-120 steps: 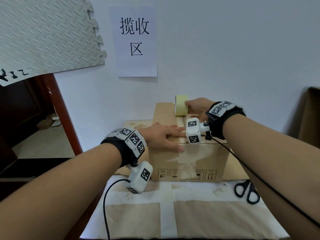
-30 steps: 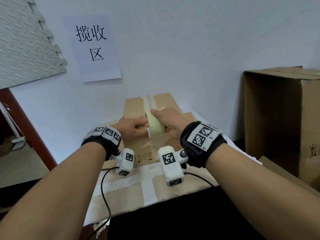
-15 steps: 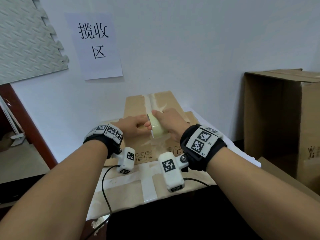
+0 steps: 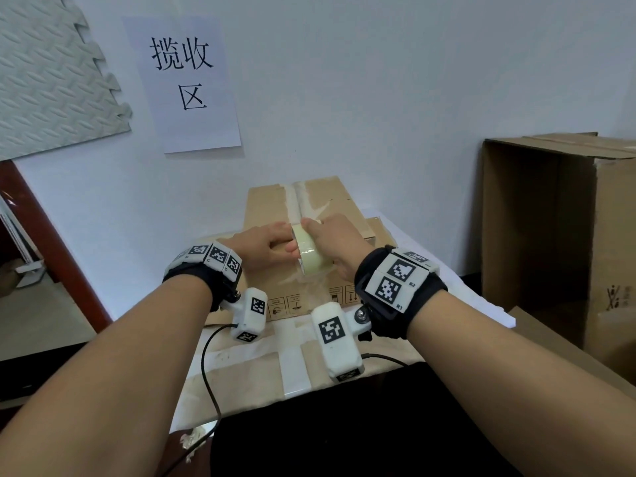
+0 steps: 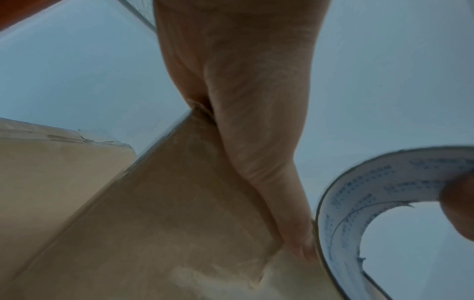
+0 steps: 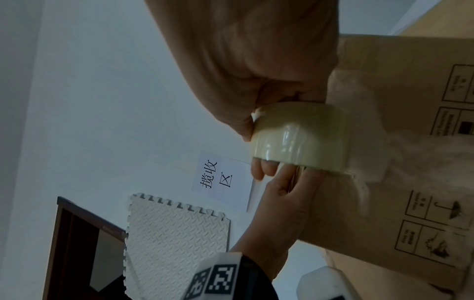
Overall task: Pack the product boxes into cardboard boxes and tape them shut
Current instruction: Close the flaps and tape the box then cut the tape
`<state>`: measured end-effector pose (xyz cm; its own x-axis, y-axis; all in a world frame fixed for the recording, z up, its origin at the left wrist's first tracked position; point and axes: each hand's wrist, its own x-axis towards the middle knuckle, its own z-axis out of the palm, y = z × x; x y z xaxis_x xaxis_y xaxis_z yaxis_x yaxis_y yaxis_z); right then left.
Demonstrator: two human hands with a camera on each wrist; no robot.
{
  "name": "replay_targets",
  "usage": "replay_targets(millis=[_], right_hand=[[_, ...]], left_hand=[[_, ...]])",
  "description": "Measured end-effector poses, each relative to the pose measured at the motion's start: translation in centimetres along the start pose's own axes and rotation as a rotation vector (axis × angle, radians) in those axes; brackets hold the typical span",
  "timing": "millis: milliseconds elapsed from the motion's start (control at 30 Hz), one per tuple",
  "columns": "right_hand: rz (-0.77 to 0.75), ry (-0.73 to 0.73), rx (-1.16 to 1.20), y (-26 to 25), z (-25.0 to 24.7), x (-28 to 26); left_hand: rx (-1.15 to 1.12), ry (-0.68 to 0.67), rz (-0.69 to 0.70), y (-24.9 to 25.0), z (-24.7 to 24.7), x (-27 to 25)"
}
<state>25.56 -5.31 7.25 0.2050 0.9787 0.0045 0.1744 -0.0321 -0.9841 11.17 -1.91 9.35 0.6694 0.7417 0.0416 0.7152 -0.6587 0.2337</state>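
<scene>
1. The right hand (image 4: 339,241) grips the tape roll (image 4: 311,254) at the cardboard box's (image 4: 327,201) near top edge.
2. At the roll's 9 o'clock, the left hand (image 4: 263,247) curls, fingertips touching it; whether it pinches tape, I cannot tell.
3. The box sits on the tabletop (image 4: 241,373), toward 12 o'clock.

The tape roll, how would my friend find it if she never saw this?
Look at the box by the white wall, under the paper sign. At its near top edge, the right hand grips the tape roll: a pale, shiny ring, unlike the brown cardboard around it.
</scene>
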Motion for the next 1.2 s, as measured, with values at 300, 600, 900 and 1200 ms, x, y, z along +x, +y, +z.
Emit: replay_targets(millis=[300, 600, 900, 1200], right_hand=[[-0.013, -0.021, -0.064, -0.4, -0.4, -1.0], [-0.048, 0.086, -0.208, 1.9, -2.7, -3.8], [-0.029, 0.069, 0.079, 1.8, -1.3, -3.1], [-0.022, 0.138, -0.023, 3.5, -2.6, -3.8]], left_hand=[[-0.008, 0.016, -0.031, -1.1, 0.4, 0.6], [-0.025, 0.023, -0.049, -1.1, 0.8, 0.7], [0.003, 0.027, -0.047, -2.0, 1.1, 1.2], [0.034, 0.019, -0.063, -2.4, 1.3, 1.5]])
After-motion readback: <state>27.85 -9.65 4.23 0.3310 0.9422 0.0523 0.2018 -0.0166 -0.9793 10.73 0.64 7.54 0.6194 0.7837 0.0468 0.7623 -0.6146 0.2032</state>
